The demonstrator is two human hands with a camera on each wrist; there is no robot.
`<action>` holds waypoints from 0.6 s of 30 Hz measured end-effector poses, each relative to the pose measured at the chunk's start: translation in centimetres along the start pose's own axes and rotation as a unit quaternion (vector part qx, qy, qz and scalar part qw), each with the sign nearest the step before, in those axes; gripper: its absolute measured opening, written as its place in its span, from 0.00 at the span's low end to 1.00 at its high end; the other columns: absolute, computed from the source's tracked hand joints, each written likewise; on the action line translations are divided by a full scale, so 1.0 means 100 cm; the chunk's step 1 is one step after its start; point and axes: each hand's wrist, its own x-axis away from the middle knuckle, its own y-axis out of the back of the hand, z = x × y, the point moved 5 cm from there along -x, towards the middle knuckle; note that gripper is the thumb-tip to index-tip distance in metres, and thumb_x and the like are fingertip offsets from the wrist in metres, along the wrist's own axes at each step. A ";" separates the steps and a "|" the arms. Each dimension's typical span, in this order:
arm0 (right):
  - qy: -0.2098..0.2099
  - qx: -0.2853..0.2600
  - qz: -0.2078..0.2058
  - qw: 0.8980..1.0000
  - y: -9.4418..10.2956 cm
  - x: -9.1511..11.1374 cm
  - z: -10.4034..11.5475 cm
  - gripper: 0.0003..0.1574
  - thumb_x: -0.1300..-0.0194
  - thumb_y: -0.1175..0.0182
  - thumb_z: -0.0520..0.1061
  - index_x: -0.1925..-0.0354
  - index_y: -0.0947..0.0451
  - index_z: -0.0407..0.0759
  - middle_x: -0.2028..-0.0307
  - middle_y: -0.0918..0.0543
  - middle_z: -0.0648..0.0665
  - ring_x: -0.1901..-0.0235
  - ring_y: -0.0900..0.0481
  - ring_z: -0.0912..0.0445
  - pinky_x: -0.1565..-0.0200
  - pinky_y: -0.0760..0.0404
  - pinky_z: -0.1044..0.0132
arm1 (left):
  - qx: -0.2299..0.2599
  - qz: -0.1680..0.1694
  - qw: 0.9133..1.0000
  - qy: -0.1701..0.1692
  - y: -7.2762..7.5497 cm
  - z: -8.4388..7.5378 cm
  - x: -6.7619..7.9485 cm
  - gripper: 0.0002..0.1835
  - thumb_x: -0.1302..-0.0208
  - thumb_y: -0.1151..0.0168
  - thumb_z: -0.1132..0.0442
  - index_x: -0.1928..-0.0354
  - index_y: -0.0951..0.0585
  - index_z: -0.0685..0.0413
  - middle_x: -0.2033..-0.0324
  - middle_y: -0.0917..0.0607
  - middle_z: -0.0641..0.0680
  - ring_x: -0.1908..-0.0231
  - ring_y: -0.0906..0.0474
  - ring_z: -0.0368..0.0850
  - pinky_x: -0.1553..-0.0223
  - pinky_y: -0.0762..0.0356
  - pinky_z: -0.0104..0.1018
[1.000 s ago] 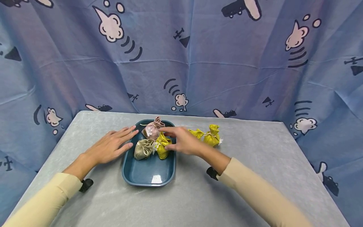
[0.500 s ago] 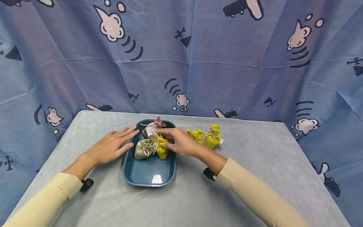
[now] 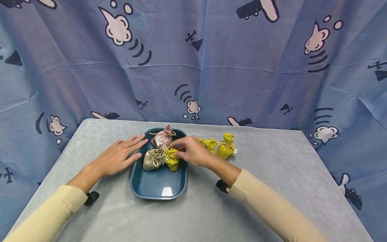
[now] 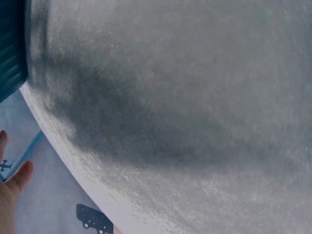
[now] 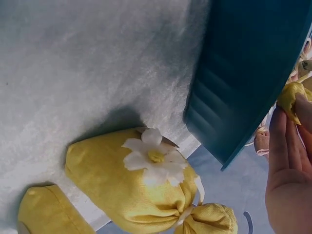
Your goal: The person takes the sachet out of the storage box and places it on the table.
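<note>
My right hand [image 3: 195, 151] pinches the top of a yellow drawstring pouch [image 3: 173, 163] in the blue tray [image 3: 158, 186]. The right wrist view shows the fingertips on the yellow cloth [image 5: 291, 95] above the tray wall. Beside that pouch lies a beige pouch [image 3: 151, 162] with a pale cord bow. Behind them sits a pink pouch [image 3: 161, 140] with a white flower. With fingers straight, my left hand [image 3: 119, 156] rests at the tray's left rim; the left wrist view catches only its thumb [image 4: 19, 178] and part of another finger.
Right of the tray, two more yellow pouches lie on the grey table: one [image 3: 209, 144] partly behind my right hand, another [image 3: 226, 148] farther right. A white flower [image 5: 156, 157] decorates one in the right wrist view. A blue patterned curtain [image 3: 193, 67] hangs behind the table.
My right fingers have drawn back from over the pink pouch. The top of the yellow pouch in the tray sits a little lower. My left hand has stayed in place.
</note>
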 end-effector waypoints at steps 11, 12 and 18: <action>-0.004 0.001 -0.040 0.999 0.003 0.002 -0.001 0.12 0.41 0.31 0.31 0.57 0.13 0.37 0.59 0.13 0.43 0.65 0.14 0.58 0.62 0.18 0.71 | -0.003 0.000 1.000 0.002 -0.001 0.000 0.000 0.31 0.23 0.51 0.50 0.23 0.40 0.49 0.24 0.43 0.54 0.28 0.42 0.60 0.39 0.37 0.63; -0.005 0.002 -0.043 0.999 0.004 0.002 -0.001 0.11 0.41 0.31 0.31 0.58 0.13 0.37 0.60 0.13 0.44 0.65 0.15 0.59 0.62 0.18 0.71 | -0.002 0.000 1.000 0.002 -0.001 0.000 0.000 0.31 0.23 0.51 0.50 0.23 0.39 0.49 0.24 0.43 0.54 0.28 0.42 0.60 0.39 0.37 0.64; -0.007 0.003 -0.058 0.998 0.009 0.004 0.001 0.11 0.41 0.31 0.31 0.58 0.13 0.37 0.63 0.12 0.45 0.68 0.16 0.60 0.65 0.19 0.70 | -0.002 0.000 1.000 0.003 0.000 0.000 0.001 0.31 0.22 0.53 0.48 0.23 0.39 0.49 0.24 0.43 0.54 0.27 0.42 0.60 0.38 0.37 0.63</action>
